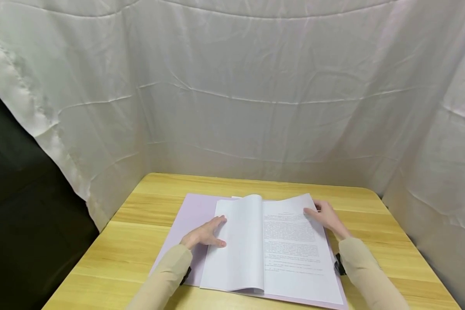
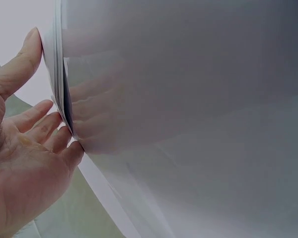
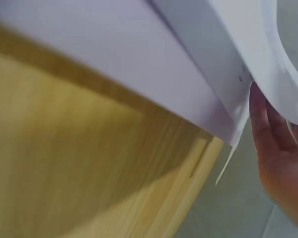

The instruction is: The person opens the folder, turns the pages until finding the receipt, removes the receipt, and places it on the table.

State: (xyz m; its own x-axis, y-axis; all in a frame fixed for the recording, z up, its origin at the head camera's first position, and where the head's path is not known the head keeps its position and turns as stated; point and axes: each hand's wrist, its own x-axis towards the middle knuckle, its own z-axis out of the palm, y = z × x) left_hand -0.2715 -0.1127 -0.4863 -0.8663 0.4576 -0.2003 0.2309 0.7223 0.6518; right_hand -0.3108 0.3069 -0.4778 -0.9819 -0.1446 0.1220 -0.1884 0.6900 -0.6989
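A stack of white sheets lies spread like a booklet on a lilac folder (image 1: 196, 209). In the head view, blank turned pages (image 1: 242, 245) lie on the left, and a printed page (image 1: 294, 275) faces up on the right. My left hand (image 1: 202, 234) rests at the left edge of the turned pages, thumb and fingers spread. In the left wrist view its fingertips touch the layered page edges (image 2: 58, 64). At the upper right corner, my right hand (image 1: 327, 216) pinches the printed page, thumb on top, fingers beneath. A lifted sheet (image 3: 280, 54) curves over those fingers in the right wrist view.
The folder lies on a wooden table (image 1: 112, 254) with rounded far corners. Pale curtains (image 1: 255, 107) hang behind and beside it, and a dark cloth (image 1: 23, 206) is at the left. The table's edge (image 3: 198, 173) shows beneath the folder in the right wrist view.
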